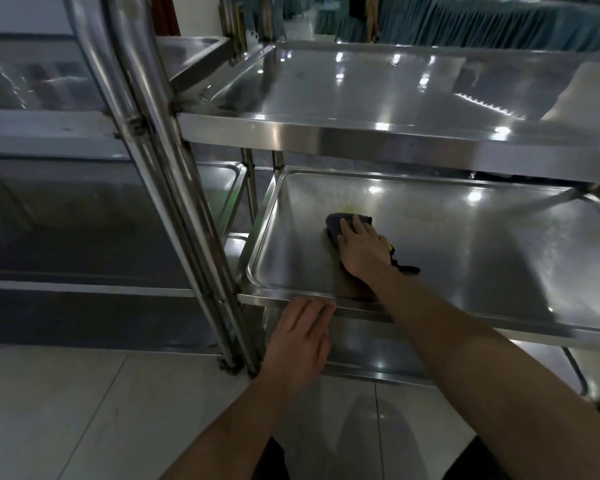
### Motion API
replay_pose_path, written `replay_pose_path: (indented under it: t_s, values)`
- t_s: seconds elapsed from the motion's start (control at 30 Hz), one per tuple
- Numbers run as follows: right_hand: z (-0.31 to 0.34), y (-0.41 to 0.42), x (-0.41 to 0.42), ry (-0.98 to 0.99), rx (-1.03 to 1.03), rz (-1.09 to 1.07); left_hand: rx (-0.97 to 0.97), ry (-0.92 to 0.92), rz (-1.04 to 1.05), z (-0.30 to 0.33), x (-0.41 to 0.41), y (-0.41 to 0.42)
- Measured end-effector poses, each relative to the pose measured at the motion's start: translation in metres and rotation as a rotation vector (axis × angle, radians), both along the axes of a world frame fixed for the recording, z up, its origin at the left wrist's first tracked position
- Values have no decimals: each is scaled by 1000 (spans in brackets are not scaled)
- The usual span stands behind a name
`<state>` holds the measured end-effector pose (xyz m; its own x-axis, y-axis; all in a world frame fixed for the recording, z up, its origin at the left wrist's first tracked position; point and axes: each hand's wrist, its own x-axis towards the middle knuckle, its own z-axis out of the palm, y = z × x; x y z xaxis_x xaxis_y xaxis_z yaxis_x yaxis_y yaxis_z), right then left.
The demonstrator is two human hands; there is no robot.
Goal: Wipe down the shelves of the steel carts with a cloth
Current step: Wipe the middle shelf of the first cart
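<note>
Head view: right hand [362,249] laid palm-down on dark cloth [343,225], fingers fairly straight and spread, pressing cloth flat against middle shelf [482,258] of steel cart [395,140]; no curl of fingers round cloth visible. Cloth positioned left of shelf centre, well inside raised rim; one dark corner protruding behind wrist, with small yellow spot beside it. Faint yellowish mark on shelf surface just beyond cloth. Left hand [300,341] open, fingers straight and close together, fingertips touching front rim of same shelf near its left corner, holding nothing. Top shelf [378,88] directly above, bright with reflected ceiling lights. Lower shelf [361,344] partly visible beneath front rim. Second cart [66,202] standing just beside on left, its upright tubes [174,202] close against first cart. Pale tiled floor [84,410] below; teal skirted tables [482,22] in far background.
</note>
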<state>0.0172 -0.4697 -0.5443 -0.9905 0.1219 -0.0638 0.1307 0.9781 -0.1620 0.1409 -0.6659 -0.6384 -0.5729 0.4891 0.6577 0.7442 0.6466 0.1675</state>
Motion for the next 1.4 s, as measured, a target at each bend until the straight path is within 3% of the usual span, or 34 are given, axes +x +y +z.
replay_pose_path:
  t_s: [0.17, 0.37, 0.6, 1.17, 1.4]
  values:
    - [-7, -10, 48, 34, 17, 34, 0, 21, -51, -2, -4, -5]
    - [-12, -10, 87, 40, 9, 45, 96, -81, -158, 10, -2, -18]
    - [-10, -44, 98, 59, 95, 70, 200, -61, 145, 6, -11, -57]
    - [2, -20, -32, -35, -38, -76, 264, -38, 140, -8, -14, -49]
    - [-4, -65, -70, 26, -58, -48, 299, -28, 159, -9, -15, -49]
